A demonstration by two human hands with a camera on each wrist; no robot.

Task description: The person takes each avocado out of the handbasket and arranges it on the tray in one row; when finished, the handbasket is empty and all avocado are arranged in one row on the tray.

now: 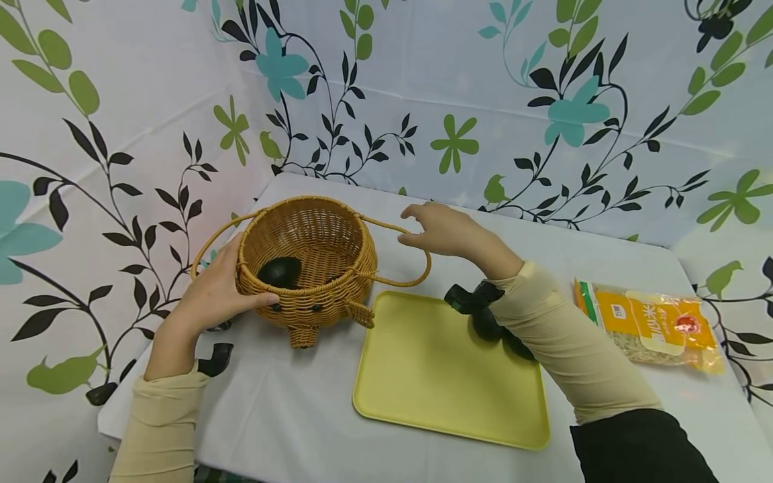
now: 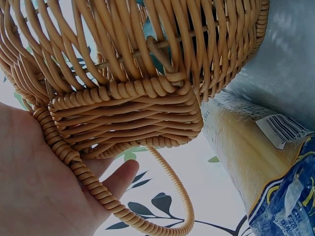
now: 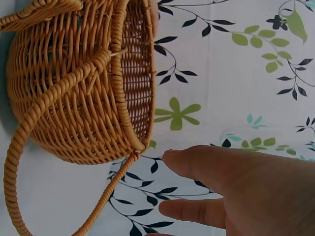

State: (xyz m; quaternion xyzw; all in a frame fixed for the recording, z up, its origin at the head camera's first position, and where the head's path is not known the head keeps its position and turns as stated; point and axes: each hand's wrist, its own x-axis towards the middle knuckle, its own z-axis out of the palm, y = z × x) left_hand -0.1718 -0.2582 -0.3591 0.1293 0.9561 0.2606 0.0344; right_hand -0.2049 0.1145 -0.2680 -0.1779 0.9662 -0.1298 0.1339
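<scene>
A brown wicker basket (image 1: 308, 315) with an animal face stands upright on the left of the table, a dark green oval item (image 1: 280, 272) inside it. My left hand (image 1: 211, 292) holds the basket's left side, thumb lying along the front below the rim. In the left wrist view, the left loop handle (image 2: 101, 194) crosses in front of that hand. My right hand (image 1: 443, 231), fingers spread and bent a little, hovers at the right loop handle (image 1: 429, 265). Nothing is held in it; the right wrist view shows its fingers apart from the basket.
A yellow tray (image 1: 435, 389) lies front right of the basket, with dark rounded items (image 1: 486, 327) partly hidden under my right forearm. An orange-and-clear food bag (image 1: 652, 325) lies at the far right. In the left wrist view, a blue-and-clear package (image 2: 256, 147) with a barcode lies beside the basket.
</scene>
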